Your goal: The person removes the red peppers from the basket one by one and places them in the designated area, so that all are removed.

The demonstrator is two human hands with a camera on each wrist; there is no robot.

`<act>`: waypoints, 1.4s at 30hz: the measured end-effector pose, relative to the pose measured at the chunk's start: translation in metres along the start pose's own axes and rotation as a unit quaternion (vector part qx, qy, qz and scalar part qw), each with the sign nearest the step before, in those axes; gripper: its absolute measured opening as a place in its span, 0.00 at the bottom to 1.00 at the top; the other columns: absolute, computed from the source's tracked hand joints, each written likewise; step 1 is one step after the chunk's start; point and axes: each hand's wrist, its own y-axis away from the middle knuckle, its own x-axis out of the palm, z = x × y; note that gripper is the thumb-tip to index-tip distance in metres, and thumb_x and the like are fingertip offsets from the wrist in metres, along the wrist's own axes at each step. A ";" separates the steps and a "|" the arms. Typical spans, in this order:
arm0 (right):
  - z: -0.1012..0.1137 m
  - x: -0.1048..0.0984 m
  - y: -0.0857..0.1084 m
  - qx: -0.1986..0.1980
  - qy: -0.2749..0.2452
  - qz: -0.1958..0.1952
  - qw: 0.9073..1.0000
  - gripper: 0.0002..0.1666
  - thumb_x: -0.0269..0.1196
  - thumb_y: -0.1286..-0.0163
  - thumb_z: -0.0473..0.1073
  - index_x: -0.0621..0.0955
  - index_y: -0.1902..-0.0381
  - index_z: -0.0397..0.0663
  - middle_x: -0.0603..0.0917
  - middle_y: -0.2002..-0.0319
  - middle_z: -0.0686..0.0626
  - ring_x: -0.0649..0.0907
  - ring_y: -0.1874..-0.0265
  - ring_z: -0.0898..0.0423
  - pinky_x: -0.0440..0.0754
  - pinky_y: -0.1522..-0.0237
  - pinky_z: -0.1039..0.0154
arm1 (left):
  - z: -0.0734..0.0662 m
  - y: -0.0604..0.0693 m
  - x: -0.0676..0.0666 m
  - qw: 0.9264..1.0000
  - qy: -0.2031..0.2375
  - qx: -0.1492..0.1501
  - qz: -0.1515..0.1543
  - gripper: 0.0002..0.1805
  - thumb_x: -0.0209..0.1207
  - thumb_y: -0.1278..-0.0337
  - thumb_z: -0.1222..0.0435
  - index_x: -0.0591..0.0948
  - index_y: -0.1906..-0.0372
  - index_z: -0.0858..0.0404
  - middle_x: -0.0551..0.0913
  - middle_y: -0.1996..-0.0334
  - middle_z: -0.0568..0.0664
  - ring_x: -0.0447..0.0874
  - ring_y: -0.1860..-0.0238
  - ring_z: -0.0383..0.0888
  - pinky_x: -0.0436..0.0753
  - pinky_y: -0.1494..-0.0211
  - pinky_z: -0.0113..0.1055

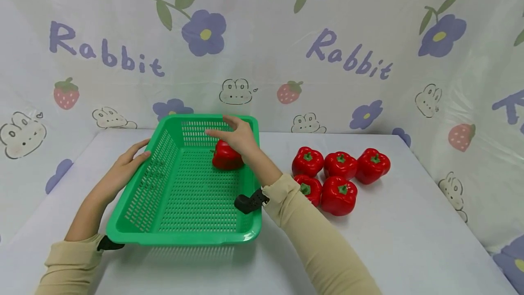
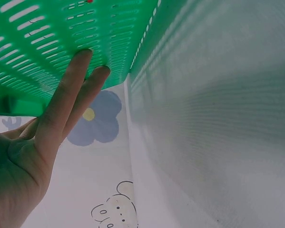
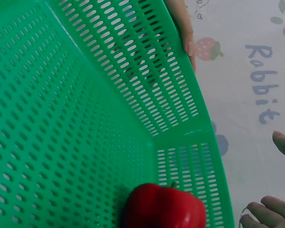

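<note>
A green plastic basket (image 1: 192, 239) with slotted walls stands on the table. One red bell pepper (image 1: 226, 156) lies inside, near its far right corner; the right wrist view shows this pepper (image 3: 163, 209) close up. My right hand (image 1: 240, 139) hovers above the pepper and the basket's right rim. Its thumb (image 3: 284, 145) and fingers are spread apart, with nothing between them. At the basket's left side, my left hand (image 1: 127, 165) touches the rim. In the left wrist view, straight fingers of that hand (image 2: 47, 128) rest against the outer slotted wall (image 2: 109, 38).
To the basket's right, several red bell peppers (image 1: 339, 195) sit in a cluster on the white table (image 1: 393, 236). My right forearm partly covers one of them. A white curtain (image 1: 262, 35) with rabbit and flower prints hangs behind the table. Each wrist wears a black strap (image 1: 250, 201).
</note>
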 end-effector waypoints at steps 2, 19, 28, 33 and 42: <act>-0.003 0.001 -0.002 0.015 0.005 0.005 1.000 0.46 0.72 0.40 0.51 0.66 0.27 0.51 0.67 0.27 0.52 0.63 0.26 0.51 0.65 0.29 0.52 | 0.001 0.000 0.001 1.000 0.000 0.001 0.000 0.35 0.36 0.23 0.47 0.46 0.21 0.57 0.65 0.33 0.71 0.77 0.45 0.52 0.74 0.44 0.48; -0.026 0.008 -0.013 0.037 0.082 0.013 0.996 0.48 0.73 0.43 0.42 0.65 0.27 0.48 0.64 0.27 0.46 0.65 0.28 0.45 0.69 0.33 0.48 | 0.001 -0.002 -0.001 1.000 -0.007 0.001 -0.001 0.34 0.36 0.23 0.48 0.46 0.21 0.57 0.71 0.39 0.71 0.79 0.60 0.30 0.75 0.51 0.36; -0.029 0.014 -0.015 0.054 0.125 0.004 0.991 0.47 0.74 0.44 0.38 0.66 0.28 0.49 0.67 0.29 0.43 0.68 0.31 0.42 0.73 0.36 0.44 | 0.001 0.000 -0.001 1.000 -0.002 0.001 0.001 0.34 0.36 0.23 0.48 0.46 0.21 0.56 0.69 0.37 0.71 0.77 0.58 0.31 0.74 0.46 0.45; -0.029 0.015 -0.014 0.045 0.131 0.007 0.990 0.41 0.71 0.43 0.35 0.71 0.31 0.47 0.70 0.32 0.41 0.71 0.34 0.42 0.75 0.38 0.46 | 0.002 0.000 -0.002 1.000 -0.006 -0.004 0.000 0.34 0.36 0.23 0.48 0.46 0.21 0.56 0.70 0.38 0.70 0.79 0.60 0.30 0.74 0.50 0.37; -0.028 0.013 -0.010 0.025 0.155 0.005 0.988 0.36 0.71 0.43 0.32 0.75 0.35 0.43 0.74 0.35 0.41 0.73 0.35 0.43 0.75 0.38 0.48 | 0.003 0.000 -0.001 1.000 0.006 -0.001 0.003 0.34 0.36 0.23 0.47 0.46 0.21 0.55 0.65 0.33 0.70 0.75 0.55 0.33 0.71 0.42 0.53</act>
